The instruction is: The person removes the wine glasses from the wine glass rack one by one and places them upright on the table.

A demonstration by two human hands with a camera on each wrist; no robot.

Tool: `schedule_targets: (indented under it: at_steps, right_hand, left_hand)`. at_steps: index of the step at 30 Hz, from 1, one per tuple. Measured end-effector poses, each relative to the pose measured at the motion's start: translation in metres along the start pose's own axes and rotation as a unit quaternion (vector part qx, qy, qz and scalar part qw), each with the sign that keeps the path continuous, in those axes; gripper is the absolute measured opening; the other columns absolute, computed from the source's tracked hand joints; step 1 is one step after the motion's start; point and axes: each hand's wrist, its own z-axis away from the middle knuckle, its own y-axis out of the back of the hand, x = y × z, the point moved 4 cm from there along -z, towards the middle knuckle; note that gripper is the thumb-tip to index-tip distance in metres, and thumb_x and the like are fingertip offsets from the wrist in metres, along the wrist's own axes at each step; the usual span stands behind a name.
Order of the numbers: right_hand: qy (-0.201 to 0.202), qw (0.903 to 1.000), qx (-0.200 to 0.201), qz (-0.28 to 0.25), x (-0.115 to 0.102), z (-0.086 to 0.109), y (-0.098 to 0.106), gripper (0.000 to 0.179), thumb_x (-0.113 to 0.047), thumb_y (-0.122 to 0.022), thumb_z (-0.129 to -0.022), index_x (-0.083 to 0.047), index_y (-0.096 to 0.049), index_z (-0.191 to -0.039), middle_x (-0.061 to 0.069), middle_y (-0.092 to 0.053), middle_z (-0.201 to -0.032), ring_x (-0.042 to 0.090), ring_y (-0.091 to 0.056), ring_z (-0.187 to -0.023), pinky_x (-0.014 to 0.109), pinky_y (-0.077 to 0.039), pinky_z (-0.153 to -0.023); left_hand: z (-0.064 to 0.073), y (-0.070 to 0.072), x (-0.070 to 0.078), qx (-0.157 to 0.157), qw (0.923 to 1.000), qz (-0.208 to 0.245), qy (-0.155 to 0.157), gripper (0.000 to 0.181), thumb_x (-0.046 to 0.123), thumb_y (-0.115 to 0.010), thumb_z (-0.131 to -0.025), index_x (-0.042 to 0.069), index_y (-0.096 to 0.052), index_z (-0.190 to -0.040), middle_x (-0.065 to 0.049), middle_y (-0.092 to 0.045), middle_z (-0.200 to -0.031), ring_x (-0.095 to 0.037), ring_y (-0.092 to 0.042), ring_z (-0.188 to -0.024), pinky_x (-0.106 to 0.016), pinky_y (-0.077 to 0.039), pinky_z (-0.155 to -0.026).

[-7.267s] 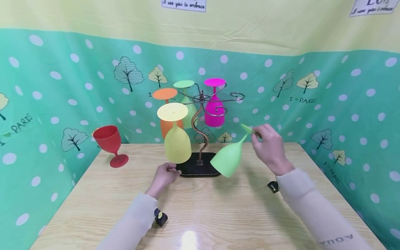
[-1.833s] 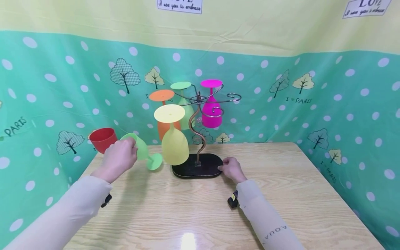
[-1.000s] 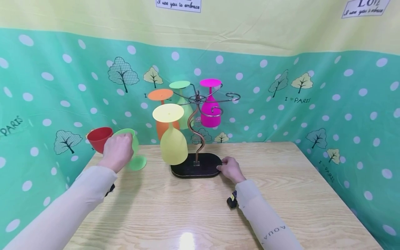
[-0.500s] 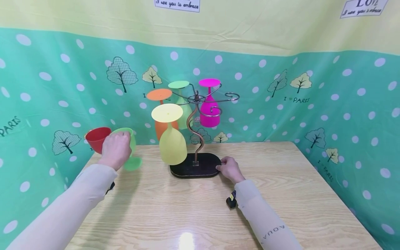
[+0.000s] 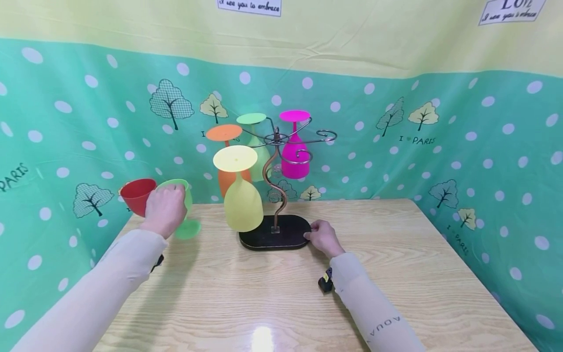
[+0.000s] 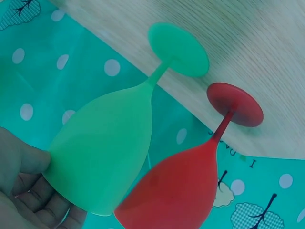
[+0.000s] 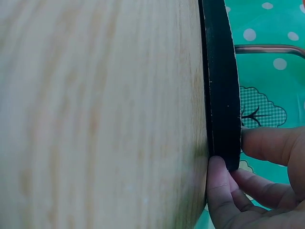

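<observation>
My left hand [image 5: 164, 208] pinches the rim of a light green goblet [image 6: 107, 143] between thumb and fingers. The goblet stands about upright at the table's left, its foot at or near the tabletop. Right beside it is a red goblet [image 5: 137, 195], and the two bowls overlap in the left wrist view. My right hand [image 5: 325, 238] grips the right end of the black base [image 5: 286, 233] of a metal glass rack, thumb on top and fingers at the edge. Part of the green bowl is hidden behind my left hand in the head view.
Upside down on the rack [image 5: 277, 139] hang a yellow goblet [image 5: 244, 208], an orange goblet [image 5: 226, 181], another green goblet [image 5: 261, 159] and a magenta goblet [image 5: 294, 161]. Two curled arms at its right hold no goblet. A patterned curtain [image 5: 352, 127] surrounds the wooden table [image 5: 281, 293].
The green goblet, earlier tilted in my right hand by its foot, is now upright in my left hand beside the red one. My right hand has moved to the base. The last half second shows almost no movement.
</observation>
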Motion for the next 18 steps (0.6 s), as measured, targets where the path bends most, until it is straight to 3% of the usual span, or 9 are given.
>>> schedule_targets:
  at_steps: [4, 8, 13, 18]
  right_hand:
    - [0.002, 1.0, -0.001, 0.005, 0.0, 0.0, 0.0, 0.032, -0.009, -0.07, -0.084, 0.004, -0.058, -0.111, 0.013, -0.059, -0.097, 0.025, -0.054, -0.086, 0.039, -0.047, -0.08]
    - [-0.001, 1.0, -0.004, 0.007, 0.0, 0.0, 0.0, 0.032, -0.009, -0.07, -0.084, 0.004, -0.058, -0.111, 0.012, -0.059, -0.097, 0.025, -0.054, -0.086, 0.039, -0.047, -0.08]
    - [-0.009, 0.9999, -0.007, -0.002, 0.0, 0.0, 0.001, 0.033, -0.01, -0.07, -0.085, 0.003, -0.058, -0.112, 0.012, -0.058, -0.098, 0.025, -0.054, -0.087, 0.037, -0.047, -0.079]
    - [-0.006, 0.9999, -0.008, -0.002, 0.001, 0.0, 0.001, 0.033, -0.01, -0.07, -0.085, 0.003, -0.058, -0.113, 0.012, -0.059, -0.098, 0.025, -0.055, -0.087, 0.037, -0.048, -0.078]
  left_hand:
    - [0.0, 0.001, 0.001, 0.012, 0.9999, 0.006, 0.003, 0.028, 0.001, -0.075, -0.071, -0.007, -0.056, -0.091, -0.022, -0.059, -0.08, -0.038, -0.055, -0.074, -0.052, -0.05, -0.072]
    - [0.002, 0.001, 0.004, 0.053, 0.9986, 0.01, -0.003, 0.025, 0.004, -0.071, -0.076, -0.006, -0.053, -0.09, -0.021, -0.055, -0.081, -0.037, -0.052, -0.076, -0.048, -0.049, -0.069]
    - [0.006, 0.001, 0.013, 0.123, 0.9916, 0.013, -0.04, 0.024, 0.004, -0.065, -0.08, -0.009, -0.055, -0.097, -0.023, -0.054, -0.087, -0.038, -0.05, -0.08, -0.046, -0.046, -0.071]
    - [0.013, -0.003, 0.023, 0.169, 0.9828, 0.005, -0.073, 0.016, 0.003, -0.064, -0.077, -0.008, -0.055, -0.084, -0.021, -0.052, -0.081, -0.038, -0.05, -0.075, -0.048, -0.045, -0.067]
